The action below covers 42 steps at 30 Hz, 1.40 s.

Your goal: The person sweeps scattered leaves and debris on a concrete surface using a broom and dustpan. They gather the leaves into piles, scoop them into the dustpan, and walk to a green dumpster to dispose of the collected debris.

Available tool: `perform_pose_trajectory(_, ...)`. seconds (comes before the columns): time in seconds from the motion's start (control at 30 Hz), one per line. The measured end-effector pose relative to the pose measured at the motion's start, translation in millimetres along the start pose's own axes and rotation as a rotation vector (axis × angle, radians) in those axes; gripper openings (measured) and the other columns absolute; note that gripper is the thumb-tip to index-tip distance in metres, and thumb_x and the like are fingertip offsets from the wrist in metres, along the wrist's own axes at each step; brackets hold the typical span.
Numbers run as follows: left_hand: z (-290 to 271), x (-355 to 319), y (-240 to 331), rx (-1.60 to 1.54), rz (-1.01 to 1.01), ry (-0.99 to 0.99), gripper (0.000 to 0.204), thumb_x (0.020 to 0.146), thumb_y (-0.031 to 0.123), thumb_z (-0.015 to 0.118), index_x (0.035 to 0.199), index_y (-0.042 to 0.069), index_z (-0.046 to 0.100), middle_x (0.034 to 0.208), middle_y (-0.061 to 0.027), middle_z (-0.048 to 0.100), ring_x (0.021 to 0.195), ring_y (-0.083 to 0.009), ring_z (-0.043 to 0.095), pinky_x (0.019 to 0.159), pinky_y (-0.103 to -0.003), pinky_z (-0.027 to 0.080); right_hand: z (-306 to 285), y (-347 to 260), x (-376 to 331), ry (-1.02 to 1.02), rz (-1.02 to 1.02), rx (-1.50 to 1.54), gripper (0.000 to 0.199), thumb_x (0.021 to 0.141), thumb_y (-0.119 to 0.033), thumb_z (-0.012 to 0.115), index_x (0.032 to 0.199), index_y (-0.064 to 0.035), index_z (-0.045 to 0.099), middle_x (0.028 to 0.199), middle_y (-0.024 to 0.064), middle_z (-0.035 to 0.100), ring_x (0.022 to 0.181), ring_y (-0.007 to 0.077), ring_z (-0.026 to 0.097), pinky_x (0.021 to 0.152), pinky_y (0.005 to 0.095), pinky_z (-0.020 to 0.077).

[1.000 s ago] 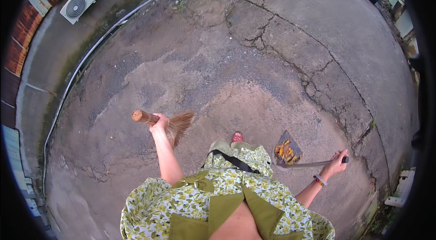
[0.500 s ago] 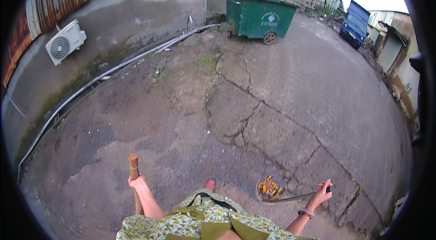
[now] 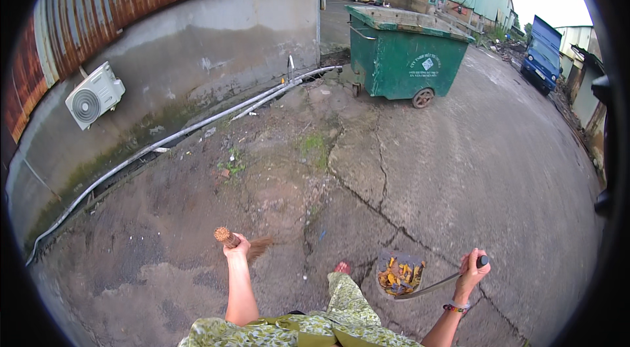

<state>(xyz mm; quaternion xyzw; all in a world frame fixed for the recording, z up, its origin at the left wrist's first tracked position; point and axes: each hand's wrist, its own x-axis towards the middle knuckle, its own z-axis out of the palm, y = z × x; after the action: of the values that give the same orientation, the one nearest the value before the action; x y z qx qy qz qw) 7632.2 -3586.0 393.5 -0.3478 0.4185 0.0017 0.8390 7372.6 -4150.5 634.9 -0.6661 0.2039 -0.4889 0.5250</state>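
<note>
A bundled-stick broom (image 3: 227, 237) is gripped in my left hand (image 3: 237, 247), its handle end toward me and its brown bristles fanning out beyond my fingers. My right hand (image 3: 470, 268) is closed round the dark-tipped handle of a dustpan (image 3: 430, 289). The pan hangs or rests low to the left of that hand; whether it touches the ground I cannot tell. Yellow and brown dry leaves (image 3: 400, 275) lie in it. A beaded bracelet (image 3: 456, 308) circles my right wrist. One foot (image 3: 342, 267) shows between the broom and the dustpan.
A green wheeled waste bin (image 3: 407, 61) with a closed lid stands ahead on cracked concrete (image 3: 374, 202). Pale pipes (image 3: 197, 125) run along the grey wall (image 3: 230, 38) at left, where an air-conditioner unit (image 3: 96, 95) is mounted. A blue truck (image 3: 542, 55) stands far right.
I have come closer to the green bin. The broom has swung forward and right, its bristles now showing. The leaf-filled dustpan is still in my right hand.
</note>
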Motion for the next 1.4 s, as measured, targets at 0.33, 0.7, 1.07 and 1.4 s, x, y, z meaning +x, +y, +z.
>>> perform_pose_trajectory(0.33,108,175,-132,-0.554,0.284,0.165,0.032,0.060,0.011,0.078,0.087,0.005,0.062,0.083,-0.0068,0.064,0.067,-0.0265,0.065,0.047,-0.041,0.057,314,34,314,-0.454,-0.104,0.454,0.034,0.093,-0.019,0.054,0.062,-0.0087,0.042,0.046,-0.0037,0.036,0.038,0.0064,0.032,0.052,0.0286,0.0384)
perform_pose_trajectory(0.7,284,331,-225,-0.122,0.725,-0.017,0.018,0.072,0.016,0.055,0.087,0.012,0.065,0.079,-0.0001,0.061,0.072,-0.0180,0.063,0.062,-0.032,0.052,653,26,566,-0.518,-0.079,0.687,0.036,0.091,-0.011,0.056,0.058,-0.0103,0.041,0.043,-0.0041,0.035,0.033,0.0065,0.030,0.047,0.0271,0.0385)
perform_pose_trajectory(1.07,424,436,-440,-0.647,0.144,-0.003,0.023,0.062,0.005,0.073,0.081,0.004,0.060,0.070,-0.0086,0.063,0.056,-0.0236,0.063,0.050,-0.037,0.059,773,34,914,-0.065,-0.305,1.144,0.048,0.092,-0.035,0.055,0.053,-0.0163,0.036,0.043,-0.0045,0.027,0.037,0.0084,0.028,0.055,0.0308,0.0395)
perform_pose_trajectory(1.4,508,521,-635,-0.854,0.440,0.018,0.037,0.090,0.020,0.046,0.125,0.006,0.042,0.102,-0.0121,0.062,0.080,-0.0351,0.065,0.054,-0.058,0.054,848,274,1073,0.373,0.271,1.586,0.062,0.090,-0.053,0.041,0.046,-0.0103,0.036,0.044,0.0062,0.034,0.053,0.0261,0.046,0.089,0.0620,0.0389)
